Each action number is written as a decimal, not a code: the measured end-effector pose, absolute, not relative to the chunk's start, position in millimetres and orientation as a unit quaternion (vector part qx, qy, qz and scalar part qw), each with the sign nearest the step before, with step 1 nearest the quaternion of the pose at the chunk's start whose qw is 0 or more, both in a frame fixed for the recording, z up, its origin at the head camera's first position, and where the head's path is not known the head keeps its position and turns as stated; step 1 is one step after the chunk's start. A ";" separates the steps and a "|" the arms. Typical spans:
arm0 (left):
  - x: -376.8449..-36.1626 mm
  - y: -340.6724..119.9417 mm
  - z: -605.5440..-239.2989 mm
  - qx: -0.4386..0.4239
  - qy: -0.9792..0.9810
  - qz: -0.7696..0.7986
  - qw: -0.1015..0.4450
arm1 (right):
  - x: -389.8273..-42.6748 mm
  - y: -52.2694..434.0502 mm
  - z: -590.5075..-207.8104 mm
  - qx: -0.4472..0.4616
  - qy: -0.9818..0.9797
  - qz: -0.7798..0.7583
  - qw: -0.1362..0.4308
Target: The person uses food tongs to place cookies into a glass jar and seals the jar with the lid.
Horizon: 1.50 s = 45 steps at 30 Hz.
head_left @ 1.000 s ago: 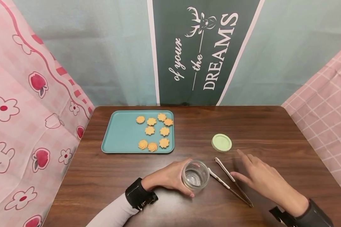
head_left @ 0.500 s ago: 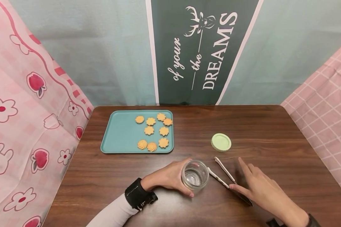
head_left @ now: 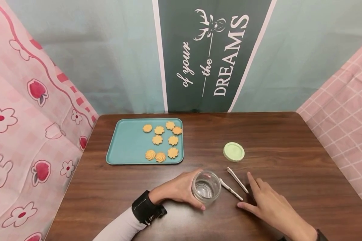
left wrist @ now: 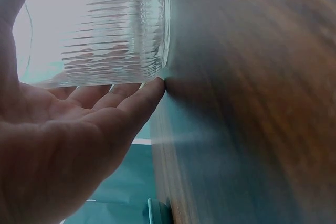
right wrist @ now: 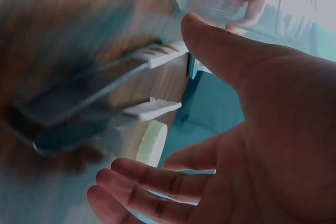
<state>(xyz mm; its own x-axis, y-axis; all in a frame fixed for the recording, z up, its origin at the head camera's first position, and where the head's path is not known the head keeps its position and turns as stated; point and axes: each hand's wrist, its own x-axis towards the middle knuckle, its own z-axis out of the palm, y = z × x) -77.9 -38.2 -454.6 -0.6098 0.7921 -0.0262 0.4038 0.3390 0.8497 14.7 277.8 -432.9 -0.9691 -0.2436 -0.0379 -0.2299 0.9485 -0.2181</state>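
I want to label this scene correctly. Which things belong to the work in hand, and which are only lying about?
In hand:
left hand grips jar
right hand open over tongs

Lying about:
lid
tray with cookies
table

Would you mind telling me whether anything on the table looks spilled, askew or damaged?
Nothing stands out. The glass jar stands upright and empty in the left hand, its green lid lies flat, and the cookies sit inside the teal tray.

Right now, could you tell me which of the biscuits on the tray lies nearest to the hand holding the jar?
The swirled biscuit on the tray's near edge, right one of the swirled pair; the rest lie farther from the left hand.
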 end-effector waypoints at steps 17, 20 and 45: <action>-77.3 -38.1 -459.2 0.384 0.789 0.428 0.217 | 16.5 266.7 -449.0 -0.104 0.989 -0.102 -0.002; -77.8 -38.2 -458.9 0.386 0.788 0.428 0.215 | 15.7 265.7 -449.8 -0.102 0.989 -0.105 -0.005; -79.3 -38.5 -455.5 0.379 0.787 0.432 0.225 | 9.4 256.6 -453.3 -0.092 0.990 -0.105 -0.023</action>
